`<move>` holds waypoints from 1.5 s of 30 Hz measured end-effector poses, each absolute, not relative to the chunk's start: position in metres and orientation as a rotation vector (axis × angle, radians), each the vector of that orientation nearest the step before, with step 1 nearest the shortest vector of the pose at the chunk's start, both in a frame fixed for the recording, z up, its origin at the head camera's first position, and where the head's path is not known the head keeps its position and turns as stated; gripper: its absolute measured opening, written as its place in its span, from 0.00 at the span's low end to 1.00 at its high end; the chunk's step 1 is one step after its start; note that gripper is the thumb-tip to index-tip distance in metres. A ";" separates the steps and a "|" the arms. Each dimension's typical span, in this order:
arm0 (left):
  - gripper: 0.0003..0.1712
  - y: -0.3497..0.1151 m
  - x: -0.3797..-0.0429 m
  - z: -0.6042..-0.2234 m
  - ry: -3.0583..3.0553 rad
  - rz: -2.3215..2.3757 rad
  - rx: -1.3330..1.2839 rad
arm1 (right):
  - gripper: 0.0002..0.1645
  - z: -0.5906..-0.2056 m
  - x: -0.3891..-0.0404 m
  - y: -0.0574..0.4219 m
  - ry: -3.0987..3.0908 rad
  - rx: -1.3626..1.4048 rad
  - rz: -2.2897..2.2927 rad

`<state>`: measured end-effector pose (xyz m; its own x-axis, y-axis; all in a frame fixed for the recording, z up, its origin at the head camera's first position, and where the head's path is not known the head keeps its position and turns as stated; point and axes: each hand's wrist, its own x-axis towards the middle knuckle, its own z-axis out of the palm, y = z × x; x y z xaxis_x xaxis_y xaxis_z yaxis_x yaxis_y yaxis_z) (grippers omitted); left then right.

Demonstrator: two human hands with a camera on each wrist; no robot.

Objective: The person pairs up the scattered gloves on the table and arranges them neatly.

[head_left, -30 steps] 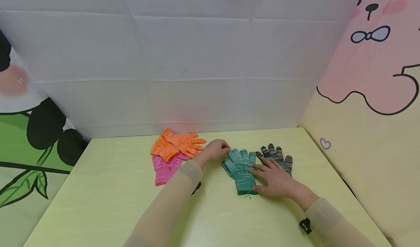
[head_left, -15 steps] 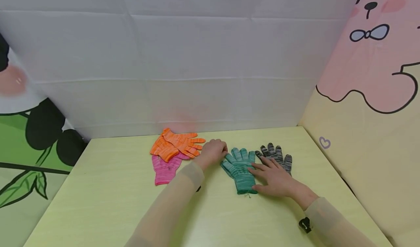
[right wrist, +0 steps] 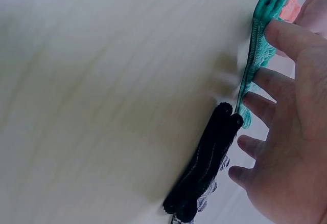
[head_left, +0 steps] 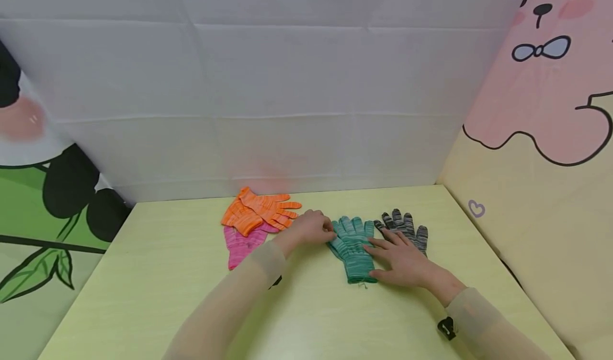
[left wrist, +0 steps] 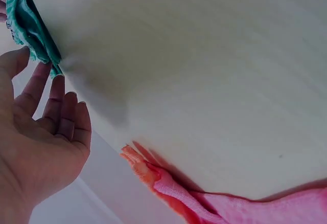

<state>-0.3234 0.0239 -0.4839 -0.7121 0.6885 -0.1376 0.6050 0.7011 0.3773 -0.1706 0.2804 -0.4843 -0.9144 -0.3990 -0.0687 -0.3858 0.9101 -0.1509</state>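
Observation:
Teal-green striped knit gloves point(head_left: 351, 249), apparently stacked, lie flat on the table with their fingers toward the back wall. My left hand point(head_left: 313, 228) is at their left edge; in the left wrist view its thumb and index fingertip pinch the edge of the teal gloves point(left wrist: 36, 29). On their right side rests my right hand point(head_left: 404, 259), fingers spread and fairly straight. Its thumb and some fingertips touch the teal knit point(right wrist: 263, 40) in the right wrist view. Black-and-grey gloves point(head_left: 406, 227) lie partly under the right hand, their cuffs hidden.
Orange gloves point(head_left: 258, 211) lie over pink gloves point(head_left: 241, 245) to the left, partly behind my left forearm. The pale yellow table point(head_left: 119, 285) ends at a whitish back wall point(head_left: 287, 136). A printed side panel point(head_left: 527, 206) borders the right.
My left hand drew slightly left off the teal gloves, then moved back right and forward onto their left edge. The right hand stays in place, and the gloves barely shift.

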 end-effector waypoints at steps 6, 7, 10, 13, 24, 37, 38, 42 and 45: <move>0.06 0.018 -0.323 -0.487 2.580 0.669 0.976 | 0.41 -0.485 -0.172 0.281 2.981 -0.613 -0.202; 0.06 0.018 -0.323 -0.487 2.568 0.710 0.959 | 0.41 -0.485 -0.172 0.281 2.980 -0.612 -0.203; 0.05 0.016 -0.324 -0.486 2.551 0.732 0.947 | 0.41 -0.485 -0.172 0.281 2.979 -0.610 -0.206; 0.03 0.015 -0.323 -0.486 2.581 0.621 0.987 | 0.41 -0.485 -0.173 0.280 2.977 -0.607 -0.209; 0.17 0.019 -0.312 -0.487 2.725 0.248 1.236 | 0.38 -0.486 -0.170 0.284 2.989 -0.618 -0.285; 0.33 0.001 -0.262 -0.493 2.435 -0.066 1.685 | 0.40 -0.485 -0.169 0.283 2.970 -0.585 -0.351; 0.33 -0.001 -0.260 -0.494 2.439 -0.067 1.680 | 0.40 -0.485 -0.169 0.282 2.972 -0.589 -0.352; 0.35 -0.004 -0.254 -0.496 2.445 -0.067 1.680 | 0.39 -0.483 -0.172 0.282 2.983 -0.608 -0.350; 0.36 -0.007 -0.250 -0.495 2.428 -0.084 1.713 | 0.39 -0.479 -0.175 0.282 3.016 -0.606 -0.309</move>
